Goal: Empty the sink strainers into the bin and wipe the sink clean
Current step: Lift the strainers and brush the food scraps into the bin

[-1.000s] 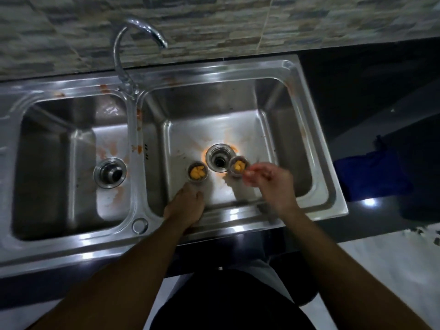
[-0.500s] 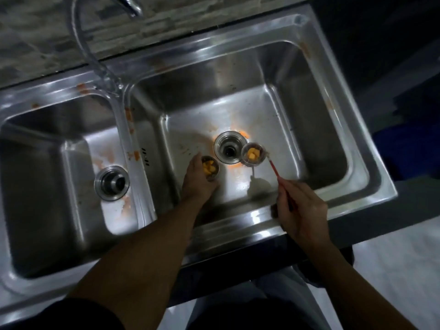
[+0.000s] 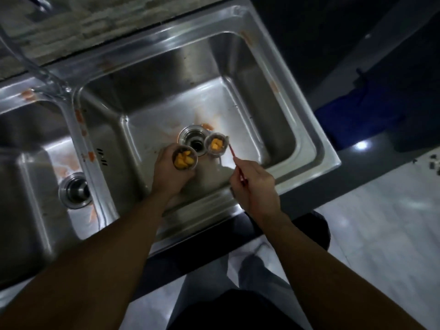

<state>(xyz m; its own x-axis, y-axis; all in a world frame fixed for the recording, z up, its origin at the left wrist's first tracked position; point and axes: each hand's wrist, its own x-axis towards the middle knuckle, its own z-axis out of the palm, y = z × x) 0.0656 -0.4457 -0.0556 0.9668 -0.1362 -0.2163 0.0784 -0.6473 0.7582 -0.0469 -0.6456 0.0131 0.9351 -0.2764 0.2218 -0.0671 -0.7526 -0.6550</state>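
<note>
A steel double sink (image 3: 316,148) carries orange stains. In the right basin my left hand (image 3: 167,173) grips a metal strainer (image 3: 184,159) full of orange food bits, lifted off the floor. My right hand (image 3: 256,184) pinches a thin red handle (image 3: 237,164) that leads to a second strainer (image 3: 216,144), also holding orange bits. That one hangs beside the open drain (image 3: 195,142). The left basin's drain (image 3: 75,193) is open too.
A tap (image 3: 35,65) rises at the back left by the tiled wall. A blue cloth (image 3: 364,110) lies on the dark counter at right. Pale floor tiles show below the counter's edge. No bin is in view.
My left hand has lifted its strainer off the basin floor toward me. My right hand has drawn back along the red handle, the second strainer still out beside the drain. The view has shifted right.
</note>
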